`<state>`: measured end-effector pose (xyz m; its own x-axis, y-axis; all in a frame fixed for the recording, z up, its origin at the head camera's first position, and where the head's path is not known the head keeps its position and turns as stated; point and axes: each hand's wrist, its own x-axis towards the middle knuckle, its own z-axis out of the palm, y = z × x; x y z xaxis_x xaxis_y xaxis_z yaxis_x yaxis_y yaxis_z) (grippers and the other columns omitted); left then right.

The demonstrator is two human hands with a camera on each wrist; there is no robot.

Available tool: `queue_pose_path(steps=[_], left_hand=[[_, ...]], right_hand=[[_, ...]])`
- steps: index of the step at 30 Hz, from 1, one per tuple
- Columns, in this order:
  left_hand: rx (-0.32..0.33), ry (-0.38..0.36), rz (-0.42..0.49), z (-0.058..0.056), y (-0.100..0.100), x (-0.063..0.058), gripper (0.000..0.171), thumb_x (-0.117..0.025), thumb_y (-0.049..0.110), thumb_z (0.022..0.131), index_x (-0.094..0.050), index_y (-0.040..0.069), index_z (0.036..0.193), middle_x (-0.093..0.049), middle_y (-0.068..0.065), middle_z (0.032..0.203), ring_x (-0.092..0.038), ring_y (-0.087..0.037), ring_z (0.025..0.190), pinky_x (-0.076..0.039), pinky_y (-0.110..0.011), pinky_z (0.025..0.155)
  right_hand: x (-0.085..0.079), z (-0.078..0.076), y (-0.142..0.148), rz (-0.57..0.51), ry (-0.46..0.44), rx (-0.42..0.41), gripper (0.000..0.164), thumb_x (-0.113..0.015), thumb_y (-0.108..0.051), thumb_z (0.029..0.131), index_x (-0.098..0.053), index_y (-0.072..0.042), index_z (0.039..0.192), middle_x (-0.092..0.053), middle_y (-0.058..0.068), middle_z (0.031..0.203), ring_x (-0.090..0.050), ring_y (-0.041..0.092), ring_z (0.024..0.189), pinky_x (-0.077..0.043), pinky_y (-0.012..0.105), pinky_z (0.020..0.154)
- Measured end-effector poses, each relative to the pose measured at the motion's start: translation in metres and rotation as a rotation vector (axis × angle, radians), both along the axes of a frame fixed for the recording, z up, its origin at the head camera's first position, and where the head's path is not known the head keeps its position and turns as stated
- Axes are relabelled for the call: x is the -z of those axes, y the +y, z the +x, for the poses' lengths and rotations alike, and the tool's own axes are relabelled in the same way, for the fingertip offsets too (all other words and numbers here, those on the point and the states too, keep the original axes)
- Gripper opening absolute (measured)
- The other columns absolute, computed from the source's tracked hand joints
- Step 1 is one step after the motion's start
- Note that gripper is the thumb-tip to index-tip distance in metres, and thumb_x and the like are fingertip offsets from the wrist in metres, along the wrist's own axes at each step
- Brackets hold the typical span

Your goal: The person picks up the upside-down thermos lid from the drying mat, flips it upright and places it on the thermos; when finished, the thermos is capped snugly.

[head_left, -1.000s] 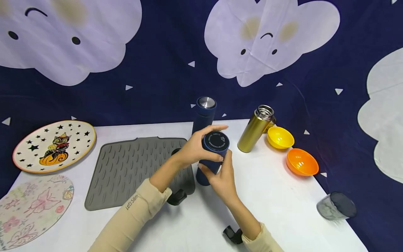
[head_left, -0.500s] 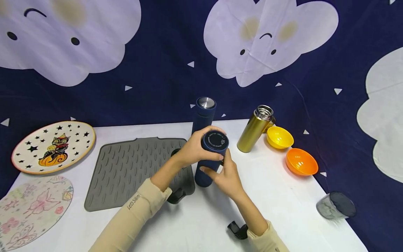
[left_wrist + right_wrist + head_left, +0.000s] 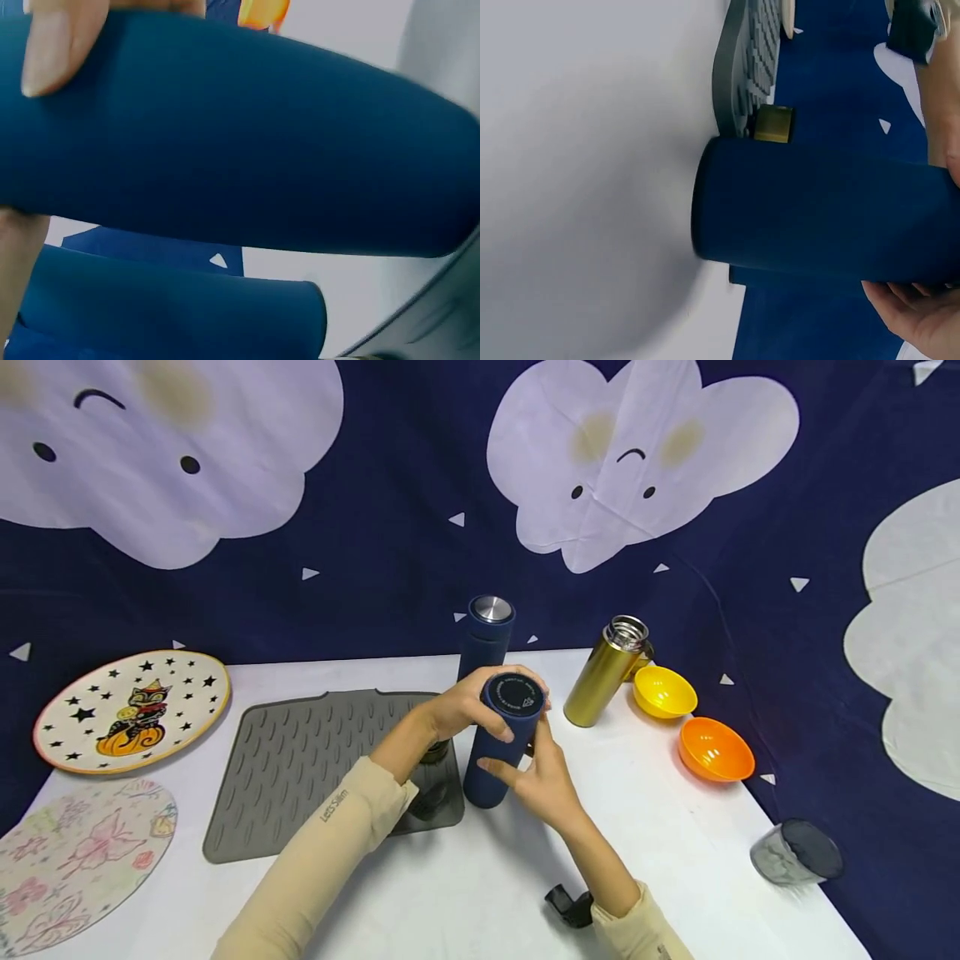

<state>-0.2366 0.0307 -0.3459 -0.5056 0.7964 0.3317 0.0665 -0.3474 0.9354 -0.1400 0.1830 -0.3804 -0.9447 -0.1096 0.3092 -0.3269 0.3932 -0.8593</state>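
A dark blue vacuum flask [image 3: 491,760] is held upright between both hands. Its top end is a black disc [image 3: 514,694] with small printed text. My left hand [image 3: 476,702] wraps the upper rim, thumb at the front and fingers around the back. Lower down, my right hand [image 3: 536,785] grips the flask's side, thumb in front, the other fingers partly hidden behind it. The lower end of the flask [image 3: 817,210] is at or just above the white table; whether it touches cannot be told. Behind it stands another blue flask [image 3: 483,635] with a steel-topped lid.
A grey ribbed drying mat [image 3: 330,768] lies left, with a small gold-sided piece [image 3: 774,124] on it. Further left are a cat plate [image 3: 135,710] and a floral mat [image 3: 90,860]. Right: lidless gold flask [image 3: 600,677], yellow bowl [image 3: 663,691], orange bowl [image 3: 715,748], glass cup [image 3: 795,852].
The left fingers have curled further round the rim, and that wrist has risen slightly. Print on the black disc has turned a little clockwise. The right hand has shifted slightly right.
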Motion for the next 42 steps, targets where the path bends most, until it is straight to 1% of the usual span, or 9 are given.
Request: queue_pose_path(steps=[3,7,10,14,22,30,34,38,42], left_hand=[[-0.254,0.03,-0.038,0.015,-0.008,0.004,0.066,-0.076,-0.001,0.077,-0.052,0.005,0.137,-0.062,-0.008,0.128,-0.058,-0.021,0.121,-0.043,-0.036,0.109],[-0.577,0.12,-0.095,0.035,-0.028,0.013,0.066,-0.079,-0.004,0.079,-0.051,0.001,0.139,-0.055,-0.018,0.139,-0.052,-0.027,0.132,-0.036,-0.032,0.116],[-0.712,0.135,-0.159,0.043,-0.049,0.027,0.06,-0.078,-0.002,0.081,-0.053,-0.003,0.135,-0.057,-0.022,0.137,-0.052,-0.032,0.131,-0.034,-0.038,0.117],[-0.821,0.066,-0.295,0.047,-0.076,0.047,0.056,-0.079,0.004,0.082,-0.056,-0.001,0.132,-0.058,-0.021,0.136,-0.052,-0.034,0.13,-0.031,-0.042,0.119],[-0.831,-0.012,-0.532,0.043,-0.095,0.069,0.067,-0.08,0.009,0.081,-0.05,0.002,0.141,-0.051,-0.02,0.144,-0.043,-0.039,0.139,-0.032,-0.05,0.117],[-0.797,0.114,-0.768,0.03,-0.088,0.078,0.09,-0.087,0.015,0.075,-0.038,0.0,0.149,-0.044,-0.021,0.151,-0.041,-0.043,0.138,-0.036,-0.057,0.111],[-0.795,0.211,-0.832,0.023,-0.078,0.087,0.091,-0.088,0.012,0.071,-0.039,-0.007,0.146,-0.049,-0.027,0.143,-0.048,-0.046,0.13,-0.04,-0.058,0.107],[-0.841,0.288,-0.834,0.022,-0.074,0.094,0.081,-0.088,0.006,0.067,-0.049,-0.007,0.136,-0.06,-0.026,0.129,-0.056,-0.044,0.121,-0.045,-0.056,0.102],[-0.908,0.315,-0.752,0.029,-0.072,0.093,0.074,-0.09,0.002,0.064,-0.053,-0.001,0.129,-0.066,-0.021,0.121,-0.061,-0.039,0.114,-0.048,-0.054,0.097]], right_hand=[[-0.001,-0.007,0.003,-0.027,-0.043,0.058,0.082,-0.085,-0.008,0.077,-0.037,-0.009,0.144,-0.058,0.014,0.133,-0.061,0.031,0.119,-0.05,0.051,0.099],[-0.005,-0.028,0.014,-0.072,-0.048,0.197,0.078,-0.085,-0.008,0.076,-0.039,-0.003,0.139,-0.06,0.019,0.128,-0.061,0.034,0.115,-0.049,0.05,0.099],[-0.008,-0.052,0.024,-0.101,-0.019,0.294,0.079,-0.084,-0.007,0.077,-0.037,0.001,0.139,-0.057,0.022,0.129,-0.059,0.036,0.117,-0.046,0.048,0.102],[-0.004,-0.086,0.035,-0.034,0.009,0.416,0.08,-0.085,-0.015,0.077,-0.036,0.001,0.139,-0.056,0.023,0.129,-0.056,0.038,0.12,-0.042,0.049,0.106],[0.009,-0.118,0.041,0.089,-0.032,0.529,0.084,-0.082,-0.025,0.081,-0.033,-0.004,0.146,-0.057,0.023,0.132,-0.055,0.04,0.123,-0.04,0.052,0.107],[0.004,-0.118,0.035,0.086,-0.065,0.483,0.083,-0.08,-0.027,0.083,-0.031,-0.004,0.146,-0.054,0.023,0.136,-0.053,0.041,0.126,-0.04,0.053,0.108],[0.015,-0.103,0.036,0.088,-0.12,0.433,0.089,-0.079,-0.03,0.085,-0.025,0.0,0.149,-0.042,0.028,0.147,-0.047,0.044,0.132,-0.039,0.052,0.111],[0.027,-0.07,0.031,0.072,-0.227,0.37,0.092,-0.077,-0.029,0.087,-0.02,0.003,0.152,-0.033,0.031,0.15,-0.044,0.047,0.134,-0.041,0.052,0.109],[0.025,-0.036,0.02,-0.057,-0.369,0.263,0.066,-0.073,-0.02,0.09,-0.041,0.003,0.143,-0.053,0.026,0.135,-0.058,0.039,0.12,-0.05,0.048,0.1]])
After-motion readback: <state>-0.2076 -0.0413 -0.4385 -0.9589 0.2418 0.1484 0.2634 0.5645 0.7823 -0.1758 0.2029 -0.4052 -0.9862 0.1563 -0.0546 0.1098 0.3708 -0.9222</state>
